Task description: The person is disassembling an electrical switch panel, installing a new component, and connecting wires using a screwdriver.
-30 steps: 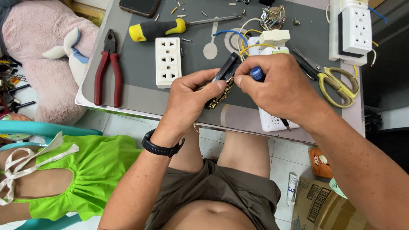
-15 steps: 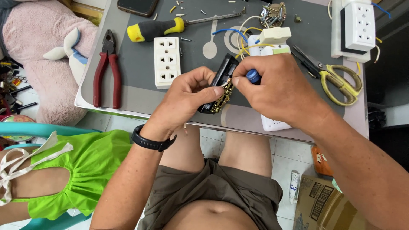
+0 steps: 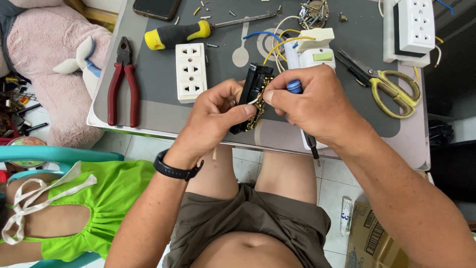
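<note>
Head view, looking down over a grey table (image 3: 158,106). Lying far left of the black socket body (image 3: 254,94): red pliers (image 3: 122,82). Resting between pliers and socket body: a white outlet plate (image 3: 191,72), with a yellow-black screwdriver (image 3: 181,33) just above it. Gripping the socket body from the left, fingers closed around it: left hand (image 3: 218,111). Pinching a wire end against the socket body's brass side, while clamping a blue-capped tool (image 3: 294,87) in the palm: right hand (image 3: 310,106). Lying well right of the socket body: yellow scissors (image 3: 391,89).
</note>
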